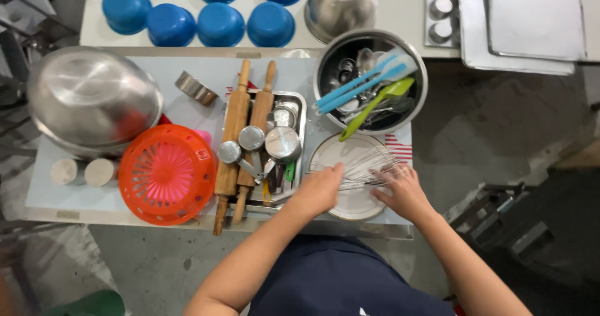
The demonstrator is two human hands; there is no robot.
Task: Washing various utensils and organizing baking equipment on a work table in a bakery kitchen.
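My left hand [320,190] rests on the left side of a white plate [350,211] near the table's front edge, closed around the handle end of a wire whisk [369,168]. The whisk's wires fan out across the plate. My right hand [403,190] lies on the plate's right side, its fingers touching the wire ends. Just beyond the plate stands a round metal bowl [420,72] holding blue and green spatulas [365,88] and small metal tools.
A metal tray [302,113] left of the plate holds two wooden rolling pins [236,132] and measuring cups [282,143]. Further left are an orange plastic basket [165,173] and an upturned steel bowl [90,97]. Blue bowls [220,24] and baking trays [519,22] lie on the far table.
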